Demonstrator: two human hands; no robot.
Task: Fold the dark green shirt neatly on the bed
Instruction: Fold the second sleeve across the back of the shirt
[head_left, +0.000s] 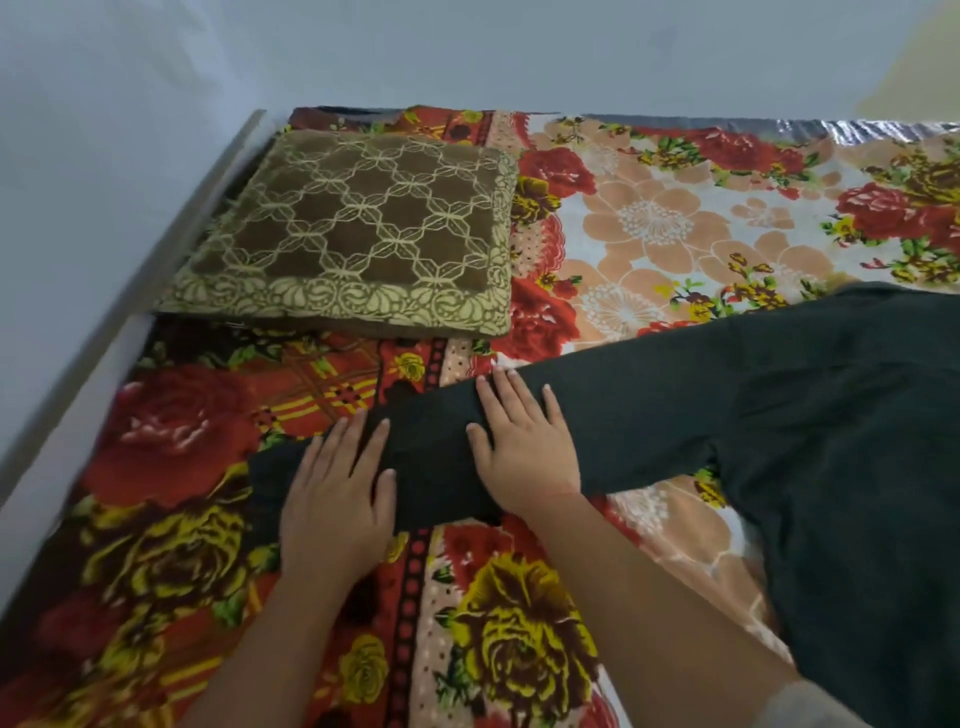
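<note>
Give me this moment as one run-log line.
stage: smoothing sleeve | left hand: flat on sleeve end | right hand: flat on sleeve | dark green shirt: spread on bed, unfolded

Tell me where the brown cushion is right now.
In the head view, the brown cushion lies flat at the upper left of the bed, near the wall, just beyond the shirt sleeve that both hands press flat.

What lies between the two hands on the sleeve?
Head view: only bare dark sleeve lies between the left hand and right hand, both pressed flat on it.
</note>
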